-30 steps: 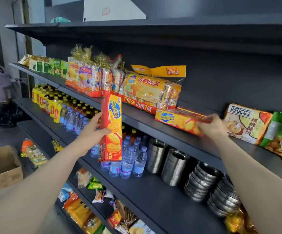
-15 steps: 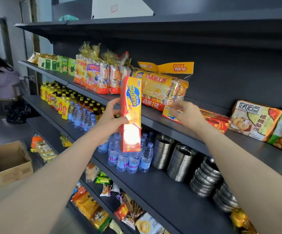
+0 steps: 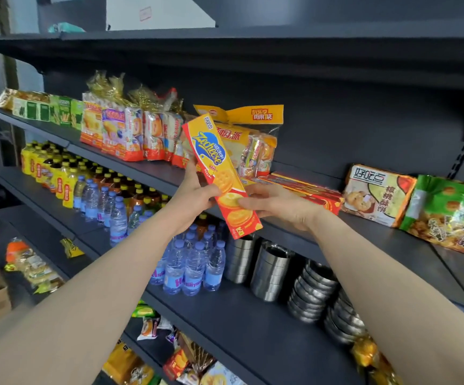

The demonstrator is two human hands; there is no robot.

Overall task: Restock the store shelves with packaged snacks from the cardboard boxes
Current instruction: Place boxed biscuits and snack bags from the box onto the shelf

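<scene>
Hands grip one tilted cracker box (image 3: 221,176): left hand (image 3: 194,197) (thumb across front), right hand (image 3: 275,204).

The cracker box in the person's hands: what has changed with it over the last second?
The left hand carried the cracker box up and rightwards toward the shelf and tilted it. The right hand let go of the boxes lying on the shelf, came back and now pinches the raised box too. Those boxes, the snack bags and the water bottles stayed put.
</scene>
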